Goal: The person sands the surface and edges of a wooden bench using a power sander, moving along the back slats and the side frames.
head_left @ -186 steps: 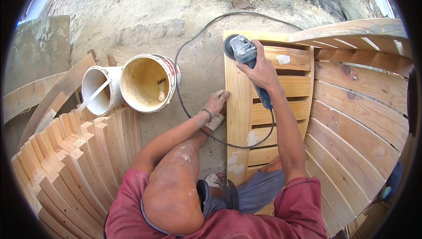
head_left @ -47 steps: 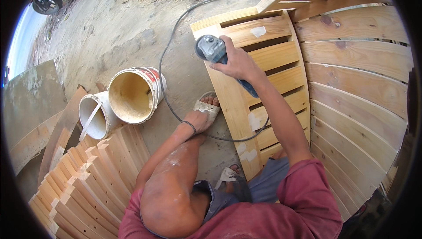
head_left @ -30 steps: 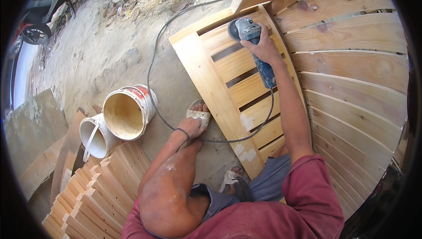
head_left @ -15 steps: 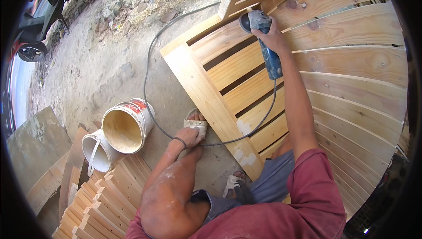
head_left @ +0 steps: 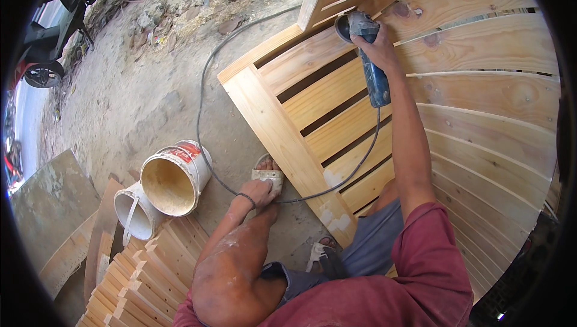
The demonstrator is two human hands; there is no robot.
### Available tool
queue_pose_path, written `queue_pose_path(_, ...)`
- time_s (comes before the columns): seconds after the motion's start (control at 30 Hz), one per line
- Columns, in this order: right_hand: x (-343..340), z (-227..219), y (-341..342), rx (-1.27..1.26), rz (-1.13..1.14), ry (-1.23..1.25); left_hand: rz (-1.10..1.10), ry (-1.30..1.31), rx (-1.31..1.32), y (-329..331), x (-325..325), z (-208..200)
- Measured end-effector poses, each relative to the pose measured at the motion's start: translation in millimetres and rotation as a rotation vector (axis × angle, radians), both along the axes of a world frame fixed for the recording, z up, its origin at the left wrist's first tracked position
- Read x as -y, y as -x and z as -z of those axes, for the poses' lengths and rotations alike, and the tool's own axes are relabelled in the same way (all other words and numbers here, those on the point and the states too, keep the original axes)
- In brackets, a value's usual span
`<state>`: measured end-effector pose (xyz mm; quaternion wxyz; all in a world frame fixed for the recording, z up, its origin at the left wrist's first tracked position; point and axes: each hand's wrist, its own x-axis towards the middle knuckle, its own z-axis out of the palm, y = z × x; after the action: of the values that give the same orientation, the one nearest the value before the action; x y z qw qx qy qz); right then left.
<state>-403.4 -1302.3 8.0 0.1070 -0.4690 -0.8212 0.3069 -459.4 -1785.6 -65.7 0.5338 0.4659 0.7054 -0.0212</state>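
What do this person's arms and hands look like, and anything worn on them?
Left grip: bare hand, no glove, with a dark, braided-looking bracelet round the wrist. Right grip: also ungloved, no band visible. The right sleeve is short and maroon, leaving the forearm bare; the left sleeve is mostly hidden by the knee.

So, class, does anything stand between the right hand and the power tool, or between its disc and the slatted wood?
Nothing visible: the bare right hand grips the power tool, and no object shows between its disc and the slatted wood. Whether they touch is unclear. The cord trails from the other end.
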Motion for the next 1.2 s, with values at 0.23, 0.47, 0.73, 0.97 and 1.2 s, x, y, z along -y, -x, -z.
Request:
queue_pose_path(0.23,-11.2,2.0,1.5,0.022,-0.019,-0.011,0.014,0.033,0.009,1.9,-6.9,-2.1)
queue_pose_path(0.47,-11.6,0.3,4.0,0.035,-0.022,-0.031,-0.002,0.043,0.003,0.2,-6.0,1.7)
queue_pose_path(0.73,-2.8,2.8,-10.5,0.029,-0.003,-0.073,-0.001,0.040,0.005,0.6,-5.9,3.7)
queue_pose_path(0.97,30.7,-4.9,-21.9,0.017,0.047,0.014,-0.031,0.006,0.000,-1.3,-1.1,0.2)
queue_pose_path(1.2,64.8,3.4,-1.7,-0.014,-0.072,0.009,-0.029,-0.025,-0.010,-2.4,1.3,4.8)
